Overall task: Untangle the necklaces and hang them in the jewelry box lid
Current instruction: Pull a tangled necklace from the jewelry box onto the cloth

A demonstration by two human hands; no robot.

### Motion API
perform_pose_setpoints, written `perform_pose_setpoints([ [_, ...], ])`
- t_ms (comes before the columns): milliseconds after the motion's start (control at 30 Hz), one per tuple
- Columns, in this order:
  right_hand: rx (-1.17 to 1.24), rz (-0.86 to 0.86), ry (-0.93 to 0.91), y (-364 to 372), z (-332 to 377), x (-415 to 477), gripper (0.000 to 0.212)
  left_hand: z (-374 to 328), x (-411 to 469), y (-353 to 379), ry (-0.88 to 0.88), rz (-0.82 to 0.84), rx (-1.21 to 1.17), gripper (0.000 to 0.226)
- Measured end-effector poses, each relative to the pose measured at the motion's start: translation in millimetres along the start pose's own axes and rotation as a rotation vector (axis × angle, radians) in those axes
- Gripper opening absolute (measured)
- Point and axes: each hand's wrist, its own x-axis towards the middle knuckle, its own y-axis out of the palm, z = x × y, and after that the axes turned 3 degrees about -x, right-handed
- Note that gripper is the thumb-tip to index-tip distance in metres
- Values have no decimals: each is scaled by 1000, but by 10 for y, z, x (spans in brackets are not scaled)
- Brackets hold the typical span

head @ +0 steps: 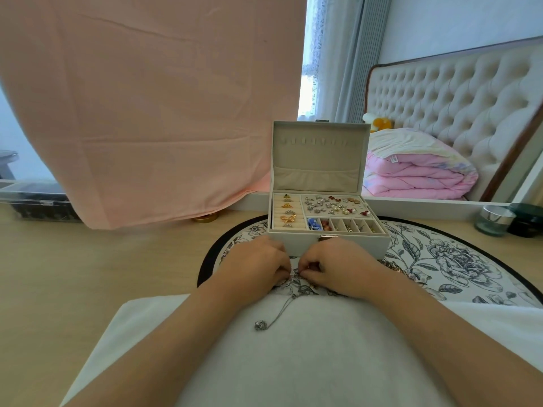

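A white jewelry box point(329, 243) stands open on a floral mat point(458, 257). Its upright lid point(320, 154) shows a row of bare hooks and a pocket. Just in front of the box, my left hand point(255, 267) and my right hand point(342, 265) meet and pinch a tangle of thin silver necklaces point(296, 279). One chain trails down over my white shirt to a small pendant point(261, 325). A gold chain point(393, 267) lies on the mat to the right of my right hand.
The box tray holds rings, earrings and several small charms. A pink cloth point(147, 113) hangs at the back left, with a clear plastic case point(35, 204) beneath it. A glass jar point(493, 220) and a dark container point(527, 220) stand at the right. A mirror reflects a bed.
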Motion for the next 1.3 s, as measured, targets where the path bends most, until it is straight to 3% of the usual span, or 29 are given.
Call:
perform_pose_setpoints([
  [167, 92, 2, 17, 39, -17, -27, 6, -22, -7, 49, -75, 2, -53, 16],
  [333, 366, -31, 116, 12, -155, -65, 14, 50, -85, -3, -301, 21, -495, 19],
  [400, 396, -25, 134, -18, -186, -90, 15, 56, -113, -23, -331, -8, -567, 19],
  [667, 171, 75, 141, -217, -240, -172, 3, 109, -94, -31, -407, -182, -279, 12],
  [900, -245, 133, 206, -247, -192, -164, 14, 173, -112, -48, -355, -20, 308, 24],
  [1067, -13, 36, 65, -169, -46, -141, 22, 84, -62, -57, -90, -64, 84, 26],
  [1200, 176, 87, 63, -98, -85, -128, 9, 116, -56, -12, -134, -30, -8, 21],
  [1300, 112, 91, 148, -117, -197, -167, 9, 157, -54, 14, -153, -27, 6, 16],
])
